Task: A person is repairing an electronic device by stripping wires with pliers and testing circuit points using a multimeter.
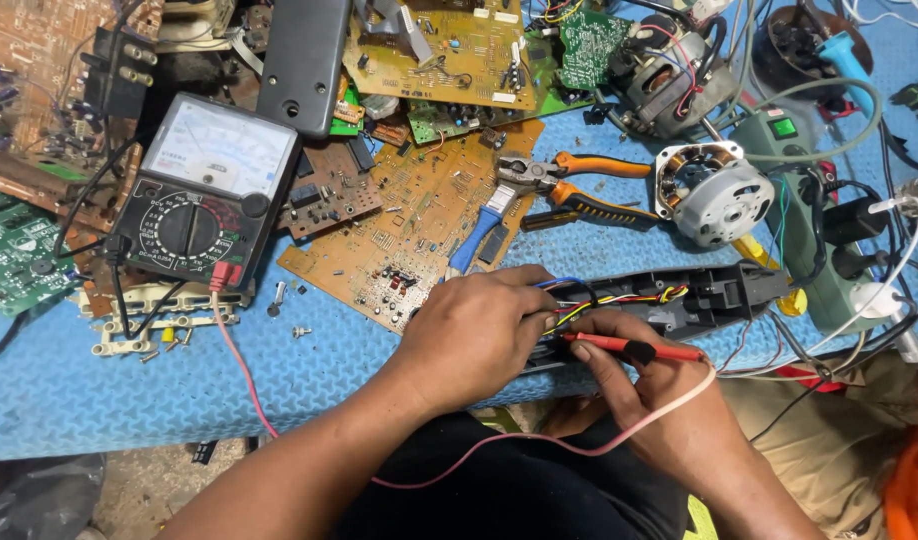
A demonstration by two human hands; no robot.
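A blue mat (129, 390) covers the bench and carries everything else. The biggest piece on it is a tan circuit board (419, 225) near the middle, with more boards heaped above it and to the left. Left of that board stands a black meter (204, 195) with a white dial face and a round knob, a red wire (241, 365) running from its lower corner down off the bench edge and round to the right. At the right lie a small grey motor (714, 192) with copper windings and, beside it, a grey-green power strip (814, 215) with a green switch. Between the tan board and the motor rest pliers (569, 185) with orange and black handles, touching a blue-handled tool. At the front edge lies a long black casing (694, 300), open, with yellow, red and blue wires showing inside. The left hand (474, 335) lies over its near end, fingers curled down together onto the wires and casing. The right hand (669, 400) is just beside it, thumb and forefinger pinching a thin red probe (634, 349) whose tip points left into the casing under the left fingers.
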